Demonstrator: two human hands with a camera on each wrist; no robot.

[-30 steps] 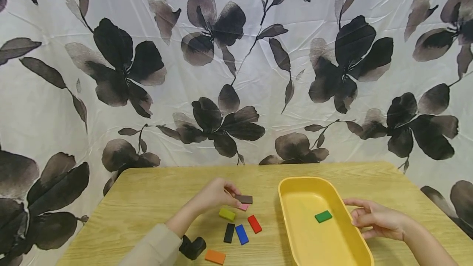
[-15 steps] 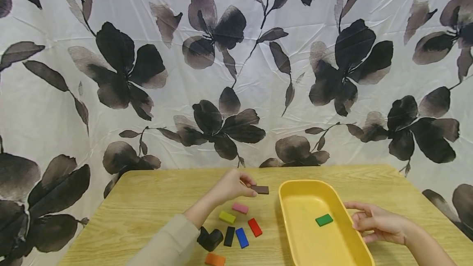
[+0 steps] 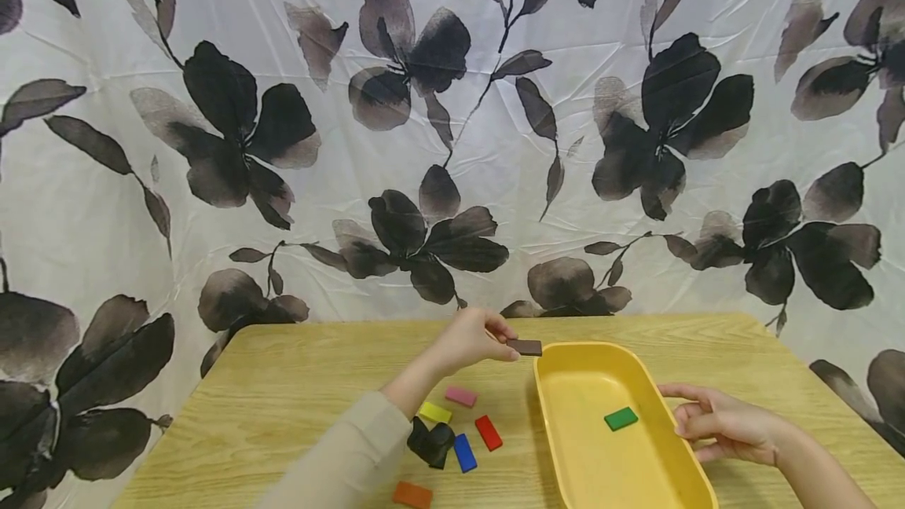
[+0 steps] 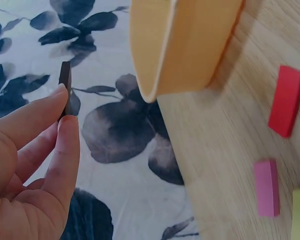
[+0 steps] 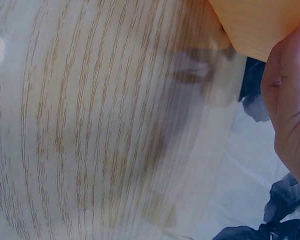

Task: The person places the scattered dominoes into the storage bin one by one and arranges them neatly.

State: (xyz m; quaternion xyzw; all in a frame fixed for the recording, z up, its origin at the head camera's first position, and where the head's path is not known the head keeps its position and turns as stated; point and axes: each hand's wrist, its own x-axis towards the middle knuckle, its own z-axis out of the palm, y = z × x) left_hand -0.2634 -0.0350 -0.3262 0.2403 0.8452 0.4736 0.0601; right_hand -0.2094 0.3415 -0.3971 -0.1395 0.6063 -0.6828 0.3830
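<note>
My left hand pinches a dark brown rectangular block between thumb and fingertips, beside the far left corner of the yellow tray. In the left wrist view the block appears edge-on, its lower end between the fingertips. Inside the tray lies a green block. At the tray's right side my right hand holds the rim with bent fingers. The right wrist view catches only part of this hand, against the tray's outer wall.
Left of the tray lie pink, yellow, red, blue and orange blocks. A black object at the left wrist largely hides a black block. A floral cloth hangs behind the wooden table.
My left hand has carried the brown block from above the pink block, rightward and away from me, to the tray's far left corner. The right hand has stayed at the tray.
</note>
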